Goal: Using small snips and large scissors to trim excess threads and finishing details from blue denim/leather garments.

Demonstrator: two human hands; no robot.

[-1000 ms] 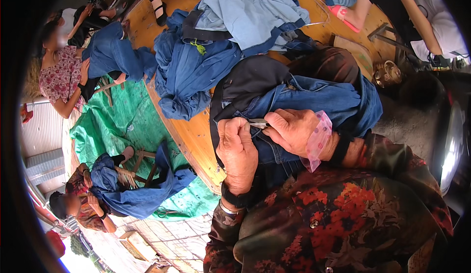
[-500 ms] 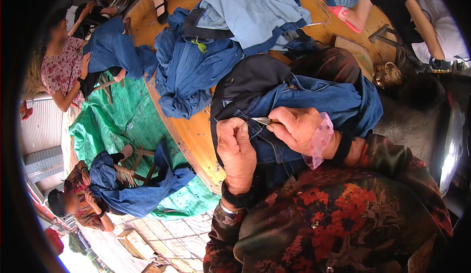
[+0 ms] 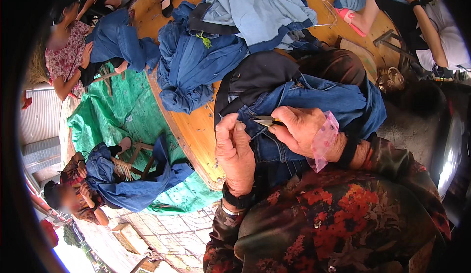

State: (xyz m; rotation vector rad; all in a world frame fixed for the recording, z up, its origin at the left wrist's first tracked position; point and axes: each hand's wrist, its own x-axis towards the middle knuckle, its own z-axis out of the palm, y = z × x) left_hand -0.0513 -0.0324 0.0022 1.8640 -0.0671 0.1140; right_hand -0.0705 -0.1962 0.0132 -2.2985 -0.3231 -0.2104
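Observation:
Dark blue jeans [image 3: 324, 98] with a black lining are spread over my lap. My right hand [image 3: 300, 128] is closed around small thread snips [image 3: 265, 120], whose pointed metal blades stick out to the left with a bit of yellow by the fingers. The blades are slightly apart. My left hand [image 3: 235, 150] is just left of the blade tips, over the jeans, thumb and forefinger brought together in a pinch. Whatever is between those fingertips is too small to make out. A pink dotted band of sheer cloth [image 3: 325, 140] hangs at my right wrist.
A heap of blue denim [image 3: 196, 67] with a light blue garment [image 3: 260, 13] on top covers the wooden table [image 3: 196, 143] ahead. Two people with jeans sit at the left near a green sheet [image 3: 113, 106]. Another person [image 3: 431, 32] works at the far right.
The snips' blades now show apart, where they looked closed together before. My left fingertips have shifted slightly up and left, a little farther from the blades. The view has tilted slightly.

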